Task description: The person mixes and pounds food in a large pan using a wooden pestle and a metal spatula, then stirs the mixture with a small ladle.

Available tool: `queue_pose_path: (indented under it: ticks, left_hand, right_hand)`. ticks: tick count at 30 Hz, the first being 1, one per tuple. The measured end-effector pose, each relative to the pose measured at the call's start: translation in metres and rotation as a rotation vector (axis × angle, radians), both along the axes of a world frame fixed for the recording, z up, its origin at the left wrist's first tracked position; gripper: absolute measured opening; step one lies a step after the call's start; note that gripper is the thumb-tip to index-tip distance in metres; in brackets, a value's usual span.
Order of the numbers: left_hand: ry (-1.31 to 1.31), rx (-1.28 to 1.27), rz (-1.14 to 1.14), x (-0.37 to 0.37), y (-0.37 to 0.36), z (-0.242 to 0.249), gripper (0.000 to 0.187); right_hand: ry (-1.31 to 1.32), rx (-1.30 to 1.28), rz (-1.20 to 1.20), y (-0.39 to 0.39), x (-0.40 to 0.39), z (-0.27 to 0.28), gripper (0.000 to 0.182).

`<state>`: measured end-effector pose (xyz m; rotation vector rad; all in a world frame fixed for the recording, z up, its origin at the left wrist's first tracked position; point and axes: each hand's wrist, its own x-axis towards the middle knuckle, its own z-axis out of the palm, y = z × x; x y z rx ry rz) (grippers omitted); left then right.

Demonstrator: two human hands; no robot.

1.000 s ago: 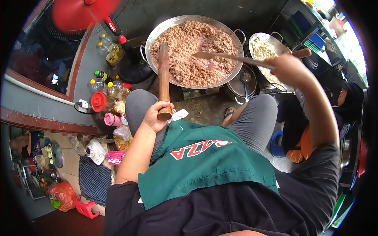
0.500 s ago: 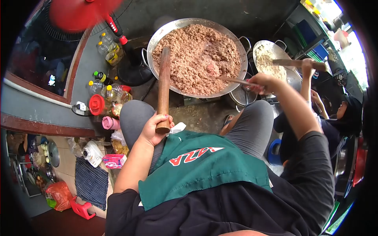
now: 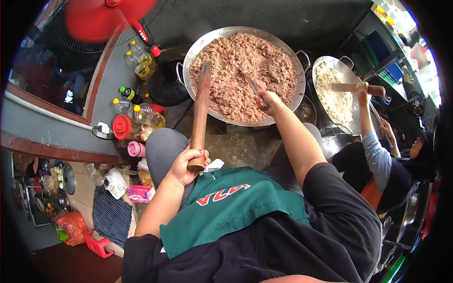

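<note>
My left hand [image 3: 186, 165] is wrapped round the lower end of a thick wooden pestle [image 3: 200, 113]. The pestle's far end rests on crumbly brown ground meat [image 3: 226, 61], or something like it, filling a wide metal wok [image 3: 185, 70] with two loop handles. Over the wok's near right part, my right hand [image 3: 269, 102] grips a slim spatula [image 3: 251, 84], its tip reaching into the mixture. My fingers partly hide the spatula's handle, and its exact blade shape is hard to make out.
At right, a person [image 3: 377, 155] holds another wooden pestle [image 3: 349, 88] over a smaller wok [image 3: 325, 61] of pale crumbly food. Several bottles [image 3: 137, 113] and a red-lidded jar [image 3: 121, 127] line the left wall. A red fan [image 3: 94, 19] spins above them.
My right hand has swung left and down over the wok, and the spatula tip has moved deeper into the mixture. My left hand keeps its hold on the pestle. The view has shifted slightly.
</note>
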<state>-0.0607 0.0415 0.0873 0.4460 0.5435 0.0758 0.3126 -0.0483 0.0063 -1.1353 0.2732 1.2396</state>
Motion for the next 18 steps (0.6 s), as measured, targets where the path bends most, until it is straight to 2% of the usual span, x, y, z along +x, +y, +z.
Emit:
queue_pose_path:
  ticks: [1,3,4,5,7,11,12,18]
  left_hand:
    - [0.005,0.009,-0.003,-0.001,-0.001,0.001,0.042]
    - [0.005,0.029,-0.002,-0.001,0.0,0.004,0.042]
    - [0.001,0.039,0.001,-0.002,0.0,0.004,0.043]
    - [-0.004,0.047,0.003,-0.003,-0.001,0.004,0.043]
    - [-0.011,0.028,0.011,-0.003,0.001,0.006,0.043]
    - [-0.031,0.006,0.01,-0.007,0.001,0.006,0.044]
    - [-0.051,0.004,0.006,-0.008,0.001,0.006,0.044]
    - [-0.162,-0.06,-0.027,-0.022,0.001,0.009,0.043]
  right_hand:
    - [0.122,0.15,-0.016,0.001,-0.007,0.0,0.011]
    - [0.179,0.095,-0.16,0.007,-0.027,0.007,0.013]
    - [0.117,0.213,-0.146,0.006,-0.039,0.003,0.017]
    - [0.374,0.27,-0.173,0.006,-0.042,0.003,0.022]
    - [0.56,0.44,-0.148,0.006,-0.039,0.0,0.024]
    - [0.312,0.287,-0.147,0.013,-0.025,-0.01,0.021]
    - [0.175,0.24,-0.176,0.016,-0.031,0.0,0.016]
    - [-0.326,0.048,0.052,0.026,-0.043,0.006,0.007]
